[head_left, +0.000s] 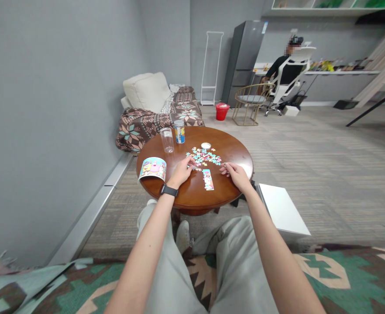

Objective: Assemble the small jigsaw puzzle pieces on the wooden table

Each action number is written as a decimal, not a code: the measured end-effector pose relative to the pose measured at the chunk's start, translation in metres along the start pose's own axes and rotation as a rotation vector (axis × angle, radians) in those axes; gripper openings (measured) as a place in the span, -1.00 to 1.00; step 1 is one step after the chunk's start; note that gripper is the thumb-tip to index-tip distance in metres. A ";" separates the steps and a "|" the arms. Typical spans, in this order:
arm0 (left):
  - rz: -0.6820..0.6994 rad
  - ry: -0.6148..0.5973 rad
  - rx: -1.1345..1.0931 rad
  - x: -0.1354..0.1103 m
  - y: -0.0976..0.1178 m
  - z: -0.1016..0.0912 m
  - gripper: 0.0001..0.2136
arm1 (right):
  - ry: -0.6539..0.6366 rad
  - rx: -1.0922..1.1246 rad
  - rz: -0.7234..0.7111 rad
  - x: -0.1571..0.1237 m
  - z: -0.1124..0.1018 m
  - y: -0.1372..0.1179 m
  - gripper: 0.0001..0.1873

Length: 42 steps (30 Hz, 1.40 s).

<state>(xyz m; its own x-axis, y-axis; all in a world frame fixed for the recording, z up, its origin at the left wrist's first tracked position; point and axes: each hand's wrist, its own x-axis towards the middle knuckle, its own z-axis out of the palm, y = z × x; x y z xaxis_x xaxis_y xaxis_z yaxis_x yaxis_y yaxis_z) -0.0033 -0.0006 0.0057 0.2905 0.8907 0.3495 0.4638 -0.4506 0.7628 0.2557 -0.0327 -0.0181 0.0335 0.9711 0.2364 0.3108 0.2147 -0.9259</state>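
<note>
On the round wooden table [192, 198], a loose heap of small colourful jigsaw puzzle pieces [207, 156] lies spread out. My left hand [182, 171] reaches to the heap's left edge, its fingers bent and a little apart near the pieces. To the right of the heap, my right hand [235, 174] pinches a tiny thing between thumb and forefinger, seemingly a puzzle piece. Between my hands lies a narrow joined strip of puzzle [208, 179] with a cartoon picture. A curled cartoon picture sheet [152, 168] rests left of my left wrist.
Behind the heap are a round lid [206, 145], a printed can [179, 131] and a clear jar [167, 140]. A white box [282, 207] stands right of the table. Further back are a draped couch [159, 115], a red bin [222, 111] and a seated person [279, 65].
</note>
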 end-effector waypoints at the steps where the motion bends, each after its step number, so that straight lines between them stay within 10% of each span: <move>1: 0.001 0.002 0.006 0.000 0.001 0.000 -0.92 | 0.001 0.004 0.005 0.000 0.000 0.001 -0.48; 42: 0.055 0.012 0.033 -0.002 0.002 0.000 -0.77 | 0.024 -0.128 -0.033 -0.002 -0.001 -0.003 -0.71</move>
<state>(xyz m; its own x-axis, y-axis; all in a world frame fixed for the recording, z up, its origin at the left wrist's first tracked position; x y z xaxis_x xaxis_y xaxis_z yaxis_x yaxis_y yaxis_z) -0.0034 -0.0035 0.0064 0.3063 0.8651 0.3971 0.4751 -0.5005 0.7238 0.2557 -0.0360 -0.0151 0.0433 0.9607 0.2743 0.4309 0.2298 -0.8727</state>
